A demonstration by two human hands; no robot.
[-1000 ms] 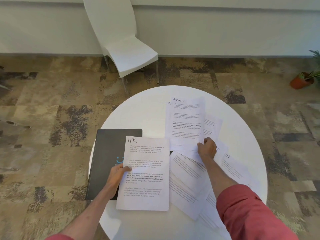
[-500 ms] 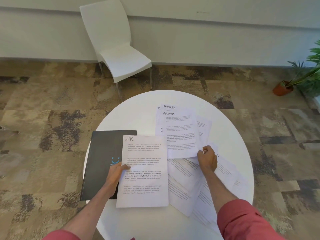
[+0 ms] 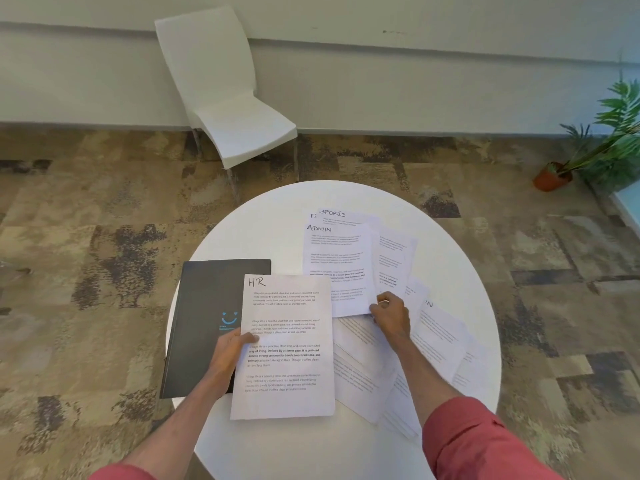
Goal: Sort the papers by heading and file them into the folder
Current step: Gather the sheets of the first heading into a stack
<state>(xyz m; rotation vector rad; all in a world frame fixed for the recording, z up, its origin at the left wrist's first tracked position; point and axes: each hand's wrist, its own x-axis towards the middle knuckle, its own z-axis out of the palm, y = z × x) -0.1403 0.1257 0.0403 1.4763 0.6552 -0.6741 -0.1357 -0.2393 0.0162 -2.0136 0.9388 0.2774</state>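
My left hand (image 3: 230, 355) grips the left edge of a sheet headed HR (image 3: 285, 344), thumb on top; the sheet partly covers a closed black folder (image 3: 207, 306) with a blue smile logo. My right hand (image 3: 389, 317) pinches the bottom right corner of a sheet headed ADMIN (image 3: 337, 268), which lies flat over other sheets. A sheet headed SPORTS (image 3: 341, 214) and one starting with F peek out above it. Several more printed sheets (image 3: 440, 344) are spread loosely on the right half of the table, partly under my right forearm.
The round white table (image 3: 263, 230) stands on a patterned brown carpet. A white chair (image 3: 225, 98) stands beyond it near the wall. A potted plant (image 3: 554, 174) sits at the far right on the floor.
My right hand has brought the ADMIN sheet down and to the left onto the pile; the SPORTS heading now shows above it. My left hand still holds the HR sheet.
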